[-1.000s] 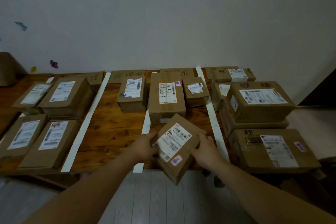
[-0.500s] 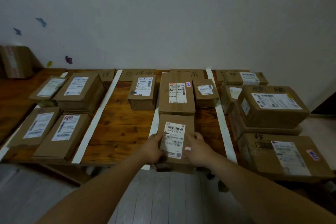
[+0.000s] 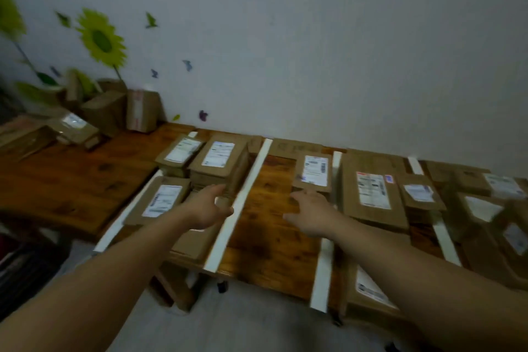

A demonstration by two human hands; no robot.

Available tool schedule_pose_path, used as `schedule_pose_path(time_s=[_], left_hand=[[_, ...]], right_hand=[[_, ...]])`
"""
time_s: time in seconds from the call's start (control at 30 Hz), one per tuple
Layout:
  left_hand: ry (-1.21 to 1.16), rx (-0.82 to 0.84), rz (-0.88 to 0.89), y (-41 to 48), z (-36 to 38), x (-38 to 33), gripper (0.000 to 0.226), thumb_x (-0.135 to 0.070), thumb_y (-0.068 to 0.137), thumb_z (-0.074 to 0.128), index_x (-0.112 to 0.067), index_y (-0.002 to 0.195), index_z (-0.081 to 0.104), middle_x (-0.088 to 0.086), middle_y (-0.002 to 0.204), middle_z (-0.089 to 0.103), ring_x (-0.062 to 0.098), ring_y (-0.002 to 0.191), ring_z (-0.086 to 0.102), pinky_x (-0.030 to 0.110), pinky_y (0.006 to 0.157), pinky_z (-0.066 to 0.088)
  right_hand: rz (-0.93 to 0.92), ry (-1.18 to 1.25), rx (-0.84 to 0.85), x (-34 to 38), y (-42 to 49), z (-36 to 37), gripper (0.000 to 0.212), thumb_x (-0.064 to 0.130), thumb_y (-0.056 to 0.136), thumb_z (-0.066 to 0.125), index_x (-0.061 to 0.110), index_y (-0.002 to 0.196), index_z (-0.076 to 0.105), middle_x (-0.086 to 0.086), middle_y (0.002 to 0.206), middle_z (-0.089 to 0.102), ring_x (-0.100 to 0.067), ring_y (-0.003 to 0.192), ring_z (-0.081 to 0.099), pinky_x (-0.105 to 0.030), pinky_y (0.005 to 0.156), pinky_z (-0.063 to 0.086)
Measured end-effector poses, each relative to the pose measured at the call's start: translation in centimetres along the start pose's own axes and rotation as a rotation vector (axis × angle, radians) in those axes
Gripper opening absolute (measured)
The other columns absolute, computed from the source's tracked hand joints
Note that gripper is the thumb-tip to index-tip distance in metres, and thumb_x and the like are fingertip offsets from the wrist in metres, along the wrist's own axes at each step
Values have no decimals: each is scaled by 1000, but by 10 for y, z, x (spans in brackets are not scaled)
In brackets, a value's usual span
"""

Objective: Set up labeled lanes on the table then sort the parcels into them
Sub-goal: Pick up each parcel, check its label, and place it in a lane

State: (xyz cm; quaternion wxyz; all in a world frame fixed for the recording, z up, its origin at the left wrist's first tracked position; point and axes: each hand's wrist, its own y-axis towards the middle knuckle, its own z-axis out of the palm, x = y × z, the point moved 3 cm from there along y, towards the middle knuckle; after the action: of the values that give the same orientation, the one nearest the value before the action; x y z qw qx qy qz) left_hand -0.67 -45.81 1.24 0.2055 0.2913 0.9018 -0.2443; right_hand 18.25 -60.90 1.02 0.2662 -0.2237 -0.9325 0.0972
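Reaching out over the tabletop [image 3: 265, 237], both hands are empty: the left hand [image 3: 208, 208] hangs with fingers loosely curled above the leftmost lane, and the right hand [image 3: 310, 216] is spread, palm down, over bare wood in the next lane. White strips [image 3: 237, 208] run from the near edge towards the wall, splitting the wood into lanes, with cardboard labels [image 3: 297, 147] at the wall end. Parcels [image 3: 371, 194] lie sticker-up in every lane; one parcel [image 3: 368, 291] sits at the near edge, just right of the right forearm. More boxes [image 3: 105, 111] stand far left beneath a sunflower sticker [image 3: 101, 40]
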Motion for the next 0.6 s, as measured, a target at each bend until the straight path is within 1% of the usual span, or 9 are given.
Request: schedule_pose_path(time_s=[0.03, 0.1, 0.17, 0.2, 0.3, 0.33, 0.4, 0.5, 0.6], left_hand=[[-2, -32, 8, -1, -21, 19, 83, -47, 82, 64, -21, 150, 24, 4, 155, 26, 22, 137, 34, 31, 105, 37], [16, -101, 18, -2, -66, 57, 80, -47, 81, 65, -23, 148, 28, 3, 153, 30, 21, 135, 38, 36, 107, 37], [-1, -149, -4, -7, -109, 91, 69, -35, 86, 64, -24, 146, 31, 1, 150, 33, 24, 132, 41, 38, 106, 38], [-10, -157, -15, -7, -129, 107, 67, -32, 88, 63, -24, 146, 31, 3, 150, 32, 24, 132, 40, 37, 107, 37], [33, -190, -40, -6, -185, 155, 70, -31, 90, 60, -21, 149, 24, 5, 156, 22, 23, 142, 25, 34, 113, 25], [18, -197, -56, -4, -202, 172, 72, -32, 90, 61, -23, 149, 22, 5, 157, 18, 23, 143, 23, 36, 115, 26], [-36, -214, -93, 8, -232, 207, 74, -33, 89, 63, -26, 149, 21, 5, 157, 17, 23, 142, 25, 40, 113, 30], [-91, -227, -137, 27, -267, 249, 75, -33, 88, 63, -26, 149, 21, 5, 157, 18, 24, 142, 24, 39, 112, 32], [-132, -216, -196, 50, -293, 286, 73, -32, 89, 62, -28, 149, 20, 4, 158, 15, 27, 142, 23, 38, 106, 34]], right_hand=[[-19, 12, -4, 27, 12, 2, 63, 49, 92, 53, 23, 146, 35, -5, 149, 31, -27, 136, 32, -41, 111, 33], [-53, 8, -29, 83, 38, 9, 59, 46, 92, 54, 23, 144, 39, -6, 147, 35, -27, 134, 35, -39, 110, 34], [-76, 1, -48, 137, 63, 18, 57, 44, 92, 56, 22, 143, 41, -5, 146, 38, -26, 131, 40, -35, 106, 37], [-85, -7, -49, 163, 75, 22, 59, 45, 92, 56, 22, 143, 40, -6, 147, 38, -27, 131, 41, -34, 106, 38], [-117, -60, -18, 230, 110, 32, 67, 49, 91, 54, 21, 148, 32, -9, 151, 32, -29, 133, 38, -37, 105, 36], [-139, -74, -15, 250, 121, 34, 67, 50, 91, 53, 21, 148, 32, -9, 151, 32, -29, 133, 38, -37, 105, 36], [-181, -82, -24, 285, 144, 36, 66, 48, 91, 54, 22, 147, 33, -8, 150, 35, -27, 132, 40, -36, 105, 37], [-212, -92, -7, 324, 182, 40, 63, 46, 92, 54, 21, 147, 34, -10, 151, 32, -28, 133, 39, -36, 107, 37], [-250, -102, -1, 356, 233, 48, 60, 45, 92, 53, 20, 145, 37, -10, 149, 37, -27, 128, 44, -34, 100, 40]])
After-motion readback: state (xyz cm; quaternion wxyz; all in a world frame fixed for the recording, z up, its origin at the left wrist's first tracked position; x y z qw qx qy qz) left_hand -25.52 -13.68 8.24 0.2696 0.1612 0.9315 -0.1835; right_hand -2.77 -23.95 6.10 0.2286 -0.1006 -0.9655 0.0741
